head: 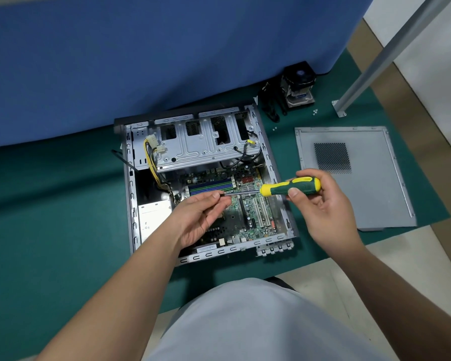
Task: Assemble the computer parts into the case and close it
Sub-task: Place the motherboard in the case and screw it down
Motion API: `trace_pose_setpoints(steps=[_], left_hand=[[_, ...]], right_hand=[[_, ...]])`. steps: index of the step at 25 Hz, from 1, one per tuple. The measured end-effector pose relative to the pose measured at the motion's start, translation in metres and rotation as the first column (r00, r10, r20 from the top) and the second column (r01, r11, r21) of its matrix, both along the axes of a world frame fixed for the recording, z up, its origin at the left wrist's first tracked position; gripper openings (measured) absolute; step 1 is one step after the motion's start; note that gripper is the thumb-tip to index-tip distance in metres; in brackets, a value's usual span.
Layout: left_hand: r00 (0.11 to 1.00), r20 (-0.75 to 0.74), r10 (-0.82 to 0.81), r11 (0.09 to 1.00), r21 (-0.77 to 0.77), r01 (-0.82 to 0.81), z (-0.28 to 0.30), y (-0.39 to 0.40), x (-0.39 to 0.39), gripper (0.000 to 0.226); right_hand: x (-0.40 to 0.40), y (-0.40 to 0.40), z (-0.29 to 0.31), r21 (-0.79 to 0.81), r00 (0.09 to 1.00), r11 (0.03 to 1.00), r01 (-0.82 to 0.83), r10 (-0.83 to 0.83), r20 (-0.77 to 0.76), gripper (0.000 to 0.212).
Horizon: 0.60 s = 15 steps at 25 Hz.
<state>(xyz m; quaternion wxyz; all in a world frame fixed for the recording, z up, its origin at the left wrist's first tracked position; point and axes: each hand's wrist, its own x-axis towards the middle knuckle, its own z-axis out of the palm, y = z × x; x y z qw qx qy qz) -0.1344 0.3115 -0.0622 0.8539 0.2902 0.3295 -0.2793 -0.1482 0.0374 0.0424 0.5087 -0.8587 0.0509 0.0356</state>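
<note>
An open computer case (pixel 130 194) lies on a green mat, with the motherboard (pixel 255 217) and RAM sticks (pixel 210 187) inside it. My right hand (pixel 320 204) grips the yellow-and-green handle of a screwdriver (pixel 290 188) held level above the board. My left hand (pixel 201 217) pinches the tip of its metal shaft between thumb and fingers. The grey side panel (pixel 362 194) lies flat to the right of the case. A CPU cooler with a fan (pixel 298 84) stands at the back right.
The green mat (pixel 50 217) covers the floor under a blue partition (pixel 141 61). Small screws (pixel 315 112) lie near the cooler, beside black cables (pixel 271 105). A grey metal post (pixel 370 71) slants down to a foot at the right. My lap fills the bottom.
</note>
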Motion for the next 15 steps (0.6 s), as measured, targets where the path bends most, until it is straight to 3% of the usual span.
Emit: trace_pose_setpoints(steps=[11,15], left_hand=[[0.979,0.013,-0.202,0.968,0.157,0.197,0.007,0.017,0.006,0.018],[0.987,-0.010,-0.161,0.978,0.131,0.161,0.012,0.013,0.006,0.022]], right_hand=[[0.000,-0.003,0.002,0.086,0.987,0.984,-0.154,0.157,-0.033,0.036],[-0.002,-0.003,0.001,0.065,0.994,0.993,-0.103,0.104,-0.016,0.032]])
